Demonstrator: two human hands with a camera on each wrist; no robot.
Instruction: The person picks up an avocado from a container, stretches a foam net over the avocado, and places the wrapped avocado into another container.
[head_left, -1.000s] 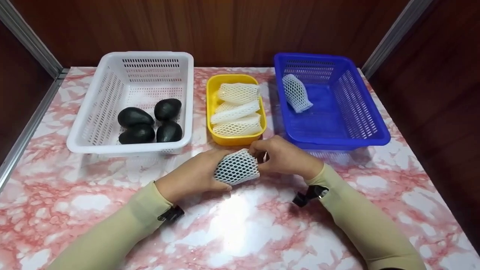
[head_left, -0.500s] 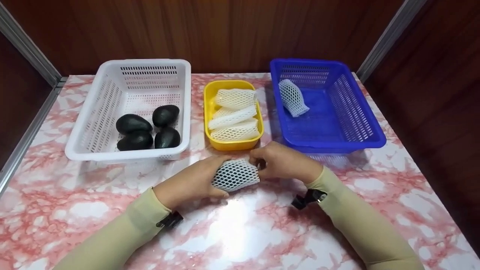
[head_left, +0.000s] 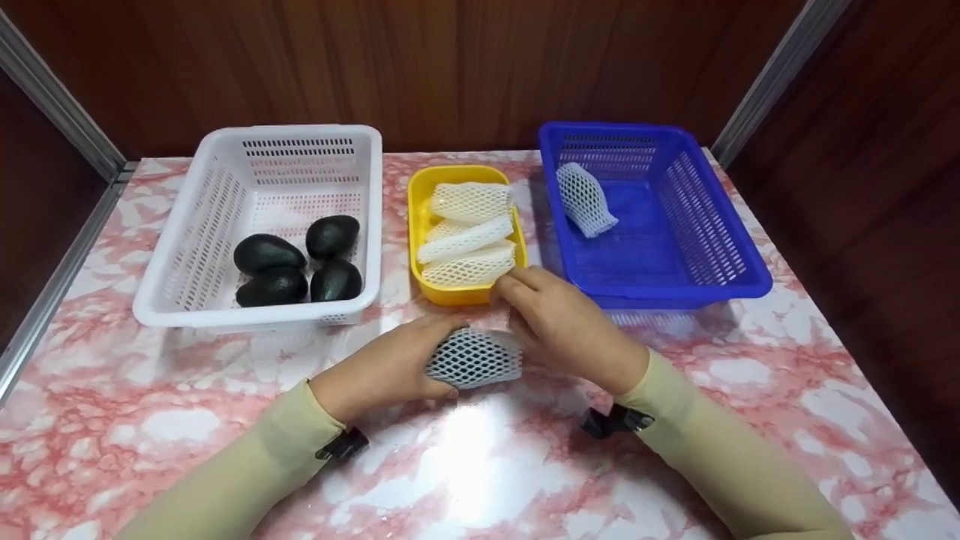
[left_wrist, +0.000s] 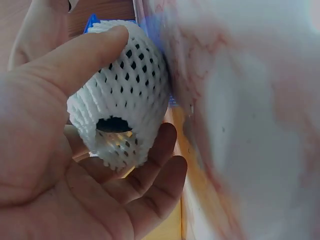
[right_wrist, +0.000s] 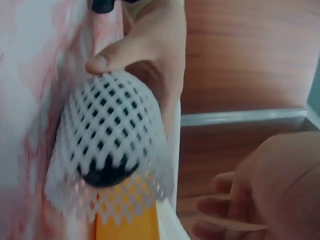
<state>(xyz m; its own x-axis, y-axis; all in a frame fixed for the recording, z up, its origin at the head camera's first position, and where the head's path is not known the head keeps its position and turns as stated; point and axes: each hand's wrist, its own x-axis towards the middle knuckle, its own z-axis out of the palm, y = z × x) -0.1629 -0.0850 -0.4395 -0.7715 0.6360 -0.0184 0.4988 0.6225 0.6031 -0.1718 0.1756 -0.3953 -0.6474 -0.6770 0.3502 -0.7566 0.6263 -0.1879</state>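
Observation:
My left hand (head_left: 394, 366) grips a dark avocado (right_wrist: 109, 172) inside a white foam net sleeve (head_left: 476, 358), low over the marbled table. Thumb and fingers wrap the sleeve in the left wrist view, where the net (left_wrist: 131, 82) has an open end with dark skin showing inside. At the sleeve's other end, the net flares past the avocado in the right wrist view. My right hand (head_left: 566, 322) is beside that flared end, its fingers (right_wrist: 220, 205) loosely bent and apart from the net, holding nothing.
At the back left, a white basket (head_left: 259, 319) contains several bare avocados (head_left: 271, 255). A yellow tub (head_left: 457, 295) of folded foam nets (head_left: 471, 202) stands mid-table, just beyond the hands. One netted avocado (head_left: 585, 199) lies in the blue basket (head_left: 667, 289) at right.
My right hand has let go of the sleeve's right edge and shifted slightly away, toward the yellow tub. My left hand keeps its grip on the netted avocado.

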